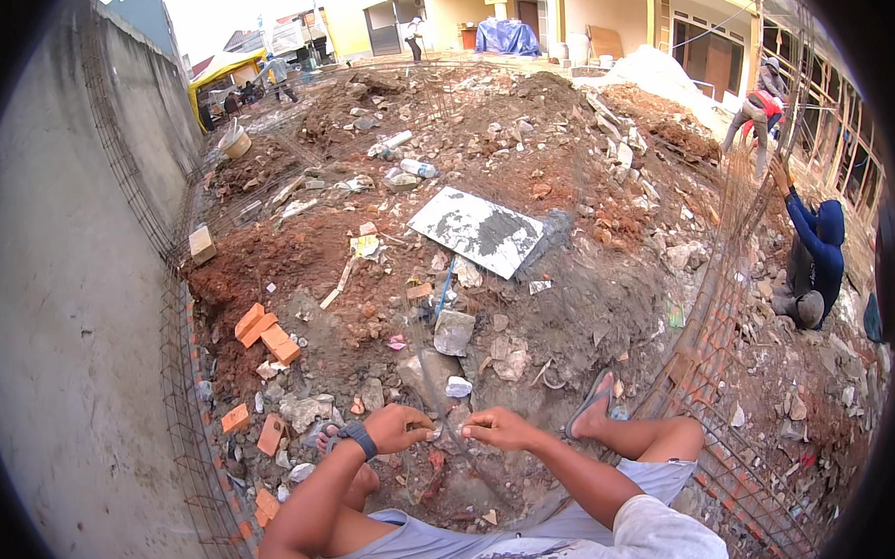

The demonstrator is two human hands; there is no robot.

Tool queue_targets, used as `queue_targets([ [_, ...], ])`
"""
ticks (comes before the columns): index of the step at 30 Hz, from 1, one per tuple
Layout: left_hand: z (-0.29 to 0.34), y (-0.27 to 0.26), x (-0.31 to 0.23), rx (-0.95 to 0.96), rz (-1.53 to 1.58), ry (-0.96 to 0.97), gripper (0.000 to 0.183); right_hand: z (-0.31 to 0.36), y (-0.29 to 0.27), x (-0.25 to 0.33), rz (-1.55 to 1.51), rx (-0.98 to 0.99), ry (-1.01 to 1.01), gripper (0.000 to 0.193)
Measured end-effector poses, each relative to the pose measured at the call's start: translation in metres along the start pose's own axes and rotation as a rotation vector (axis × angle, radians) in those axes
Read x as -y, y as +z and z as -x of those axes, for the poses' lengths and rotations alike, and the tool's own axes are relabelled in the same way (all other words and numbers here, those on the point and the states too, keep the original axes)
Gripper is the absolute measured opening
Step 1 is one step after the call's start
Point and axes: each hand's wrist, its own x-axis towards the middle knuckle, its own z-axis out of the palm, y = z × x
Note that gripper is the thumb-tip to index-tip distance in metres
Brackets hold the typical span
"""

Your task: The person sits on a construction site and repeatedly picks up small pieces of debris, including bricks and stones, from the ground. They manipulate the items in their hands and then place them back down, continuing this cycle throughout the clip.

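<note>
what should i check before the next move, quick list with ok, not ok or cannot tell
1. Hands covered: not ok; left hand and right hand are bare.
2. Grip: cannot tell; anything between the fingertips is too small to make out.
3. Foot protection: not ok; the right foot wears an open sandal amid rubble.
4. Bricks away from the hands: ok; the orange bricks lie off to the left, touching neither.
5. Co-worker clear of the hands: ok; the person in dark blue is well off to the right.
</note>
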Motion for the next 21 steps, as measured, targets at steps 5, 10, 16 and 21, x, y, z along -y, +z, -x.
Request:
queue_targets([
  [5, -0.02, 0.016, -0.026, -0.007, -0.094, 0.076, 0.023, -0.002, 0.009, 0.005, 0.116, -0.027, -0.148, 0.037],
  [10, -0.023, 0.017, -0.018, -0.014, -0.044, 0.094, 0.027, 0.005, 0.003, 0.016, 0.114, -0.069, -0.12, 0.035],
  [16, -0.024, -0.011, -0.024, -0.188, -0.003, 0.127, 0.018, 0.009, -0.048, -0.012, -0.28, -0.282, -0.085, 0.036],
  [21, -0.034, -0.014, -0.032, -0.233, 0.044, 0.088, 0.019, 0.0, -0.053, -0.008, -0.533, -0.39, -0.182, 0.049],
])
